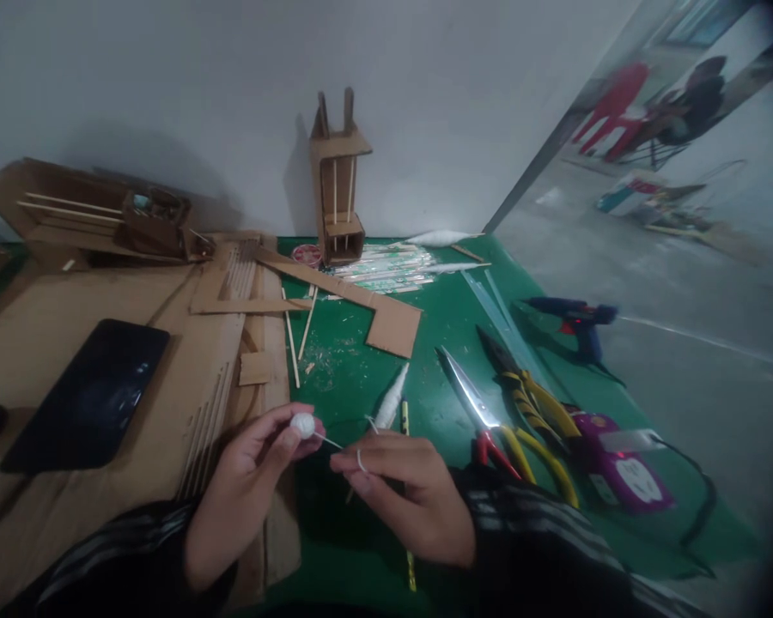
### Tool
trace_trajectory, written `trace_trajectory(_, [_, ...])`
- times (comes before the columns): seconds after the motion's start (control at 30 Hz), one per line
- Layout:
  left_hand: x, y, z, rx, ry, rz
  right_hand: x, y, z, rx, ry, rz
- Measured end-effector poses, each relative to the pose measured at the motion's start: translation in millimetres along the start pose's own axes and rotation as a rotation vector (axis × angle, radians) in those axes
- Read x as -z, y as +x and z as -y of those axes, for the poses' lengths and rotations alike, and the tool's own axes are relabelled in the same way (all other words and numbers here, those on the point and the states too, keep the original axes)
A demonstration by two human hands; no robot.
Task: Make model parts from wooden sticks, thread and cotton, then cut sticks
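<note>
- The left hand (245, 481) is pinching a small white ball (302, 424) of thread between thumb and fingertips, holding it just above the edge of the cardboard sheets (167, 360).
- The right hand (403, 493) is closed with its fingers curled in, a loop of white thread (361, 461) wound round one finger; a thin strand is running from it across to the ball.
- Both hands are hovering low over the green desk (444, 318), close together, near its front edge.
- A white spool (392, 399) is lying on the desk just beyond the right hand.
- Scissors (477, 403) with red handles and yellow-handled pliers (528, 399) are lying side by side to the right, with a blue glue gun (576, 319) farther out toward the desk's edge.
- A dark phone (87, 395) is resting on the cardboard to the left.
- A small cardboard tower (336, 184) is standing upright against the wall, with a bundle of wrapped sticks (386, 266) lying beside it.
</note>
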State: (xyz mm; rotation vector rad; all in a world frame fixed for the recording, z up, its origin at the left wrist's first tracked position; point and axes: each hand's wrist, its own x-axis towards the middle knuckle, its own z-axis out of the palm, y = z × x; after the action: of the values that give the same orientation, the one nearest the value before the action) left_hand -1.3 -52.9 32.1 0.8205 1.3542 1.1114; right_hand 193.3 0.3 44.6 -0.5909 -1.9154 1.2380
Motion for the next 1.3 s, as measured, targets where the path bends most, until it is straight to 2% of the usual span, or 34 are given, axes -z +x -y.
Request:
trace_trajectory(0.07, [-0.4, 2, 0, 0.018, -0.194, -0.005, 3, 1, 1, -0.060, 0.153, 0.013])
trace_trajectory(0.17, [-2.5, 2, -1, 0.064, -0.384, -0.019, 6, 4, 3, -0.043, 0.197, 0.123])
trace_trajectory(0.3, [-3.2, 1, -2, 0.123, -0.371, 0.026, 4, 5, 6, 0.055, 0.206, 0.231])
trace_trajectory(0.43, [-2.0, 2, -3, 0.138, -0.121, 0.145, 7, 4, 9, 0.101, 0.168, 0.185])
trace_trajectory(0.53, [-1.7, 3, -2, 0.134, 0.036, 0.235, 12, 4, 8, 0.153, 0.079, 0.208])
trace_trajectory(0.67, [-1.4, 2, 1, 0.132, 0.074, 0.351, 15, 5, 4, 0.215, -0.035, 0.181])
trace_trajectory(0.77, [-2.0, 1, 4, 0.166, 0.045, 0.407, 16, 5, 2, 0.201, -0.103, 0.126])
trace_trajectory(1.03, [-8.7, -3, 1, 0.188, -0.020, 0.475, 13, 7, -5, 0.186, -0.234, 0.039])
trace_trajectory(1.2, [-10.7, -6, -1, 0.213, 0.008, 0.469, 4, 8, -9, 0.021, -0.339, -0.038])
trace_trajectory(1.3, [-9.8, -9, -1, 0.183, 0.011, 0.431, 1, 9, -10, -0.071, -0.337, -0.054])
